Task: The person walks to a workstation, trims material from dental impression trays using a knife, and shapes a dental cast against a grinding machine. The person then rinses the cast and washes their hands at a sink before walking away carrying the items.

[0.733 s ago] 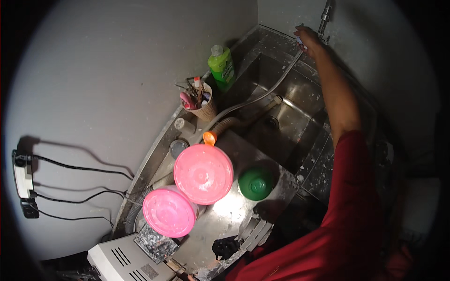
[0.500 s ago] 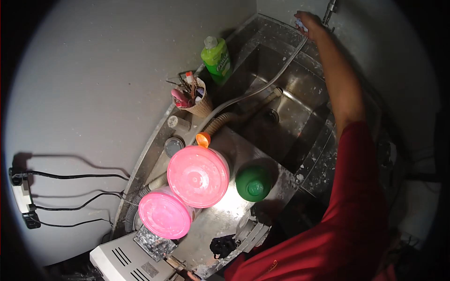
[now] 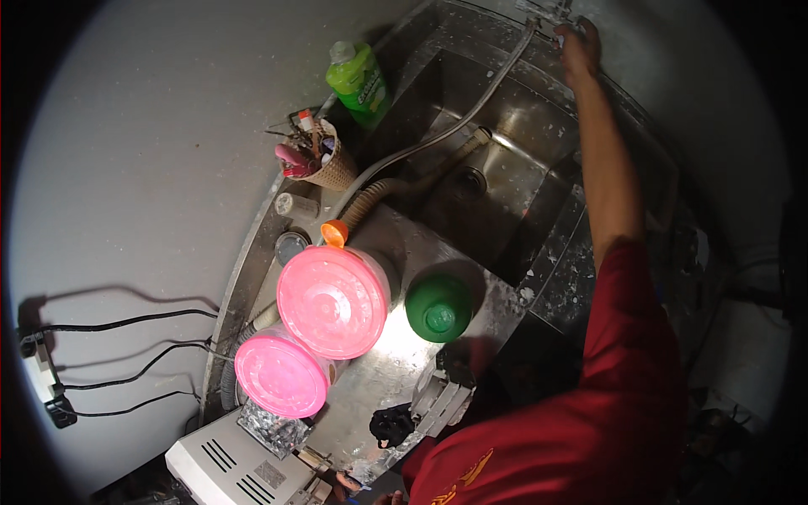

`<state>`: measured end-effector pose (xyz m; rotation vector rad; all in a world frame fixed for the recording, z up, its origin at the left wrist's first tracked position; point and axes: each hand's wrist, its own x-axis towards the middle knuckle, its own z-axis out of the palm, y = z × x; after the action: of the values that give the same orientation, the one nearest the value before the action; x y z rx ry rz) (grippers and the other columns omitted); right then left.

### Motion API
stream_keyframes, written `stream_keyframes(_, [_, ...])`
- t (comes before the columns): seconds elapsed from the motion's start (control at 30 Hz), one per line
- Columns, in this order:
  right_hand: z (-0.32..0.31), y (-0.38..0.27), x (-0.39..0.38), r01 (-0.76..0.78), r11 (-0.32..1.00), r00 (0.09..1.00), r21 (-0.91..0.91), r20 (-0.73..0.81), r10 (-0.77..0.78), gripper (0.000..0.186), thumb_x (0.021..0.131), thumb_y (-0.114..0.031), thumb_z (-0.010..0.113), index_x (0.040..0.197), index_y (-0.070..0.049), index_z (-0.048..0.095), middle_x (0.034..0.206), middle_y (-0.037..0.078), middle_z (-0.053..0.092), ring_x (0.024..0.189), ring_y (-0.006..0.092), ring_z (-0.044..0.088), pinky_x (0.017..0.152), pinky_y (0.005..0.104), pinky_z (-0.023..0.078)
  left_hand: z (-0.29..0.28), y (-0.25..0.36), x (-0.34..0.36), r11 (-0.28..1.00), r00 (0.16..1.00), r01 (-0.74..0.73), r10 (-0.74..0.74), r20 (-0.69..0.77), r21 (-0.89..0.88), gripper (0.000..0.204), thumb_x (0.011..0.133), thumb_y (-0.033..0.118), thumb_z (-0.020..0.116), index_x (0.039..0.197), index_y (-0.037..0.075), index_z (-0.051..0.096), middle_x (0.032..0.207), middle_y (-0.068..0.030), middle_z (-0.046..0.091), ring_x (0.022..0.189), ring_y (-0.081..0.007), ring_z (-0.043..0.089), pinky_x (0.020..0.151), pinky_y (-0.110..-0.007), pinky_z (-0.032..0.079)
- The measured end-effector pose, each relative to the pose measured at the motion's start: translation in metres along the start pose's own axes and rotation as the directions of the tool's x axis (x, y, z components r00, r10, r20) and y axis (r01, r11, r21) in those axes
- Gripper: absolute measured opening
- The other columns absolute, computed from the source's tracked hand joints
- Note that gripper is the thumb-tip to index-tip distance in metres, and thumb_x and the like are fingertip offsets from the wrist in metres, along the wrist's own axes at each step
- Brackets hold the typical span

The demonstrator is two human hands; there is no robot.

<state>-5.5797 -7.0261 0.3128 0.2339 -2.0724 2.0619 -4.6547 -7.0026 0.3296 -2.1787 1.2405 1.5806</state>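
My right arm (image 3: 608, 168), in a red sleeve, stretches over the right side of a steel sink (image 3: 539, 151) to the far wall. My right hand (image 3: 581, 50) is curled beside a metal tap (image 3: 549, 12) there. A small pale bluish-white thing shows at its fingers, too small to name. From the tap a grey hose (image 3: 438, 137) runs down across the sink. At the lower edge a sliver of skin, likely my left hand (image 3: 392, 498), just shows; its fingers are too cut off to read.
Left of the sink stand a green soap bottle (image 3: 359, 84) and a woven cup of tools (image 3: 332, 168). Nearer are two pink-lidded tubs (image 3: 332, 303), an orange scoop (image 3: 334, 233), a green rounded container (image 3: 439, 308) and a white vented machine (image 3: 240, 463). Black cables (image 3: 135, 318) cross the left wall.
The view has shifted, so the counter things sit farther left and higher. My right hand has moved from the left of the tap to its right side, still curled.
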Motion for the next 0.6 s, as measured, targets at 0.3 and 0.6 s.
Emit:
stream_keyframes(0.3, [0.023,0.008,-0.140,-0.466,0.881,0.884,0.080,0.080,0.461,0.029,0.096,-0.018,0.063,0.124,-0.007,0.063,0.107,0.012,0.067,0.088,0.0289,0.067,0.074,0.0365,0.058,0.020,0.230,-0.134,0.780,0.621,-0.623,0.453,0.640,0.053,0.029,0.100,0.022,0.067,0.111,-0.005,0.069,0.087,-0.0044,0.064,0.080,-0.0114,0.061,0.074,-0.027,0.049])
stream_keyframes(0.6, [0.035,0.032,-0.194,-0.836,0.108,0.459,0.538,0.577,0.675,0.013,0.104,-0.008,0.051,0.109,-0.002,0.061,0.090,0.011,0.062,0.075,0.0198,0.062,0.064,0.0291,0.058,0.228,0.426,-0.067,0.449,0.256,-0.864,0.783,0.567,-0.229,0.011,0.100,0.013,0.062,0.101,0.003,0.067,0.095,-0.0008,0.064,0.092,-0.0121,0.060,0.083,-0.025,0.046])
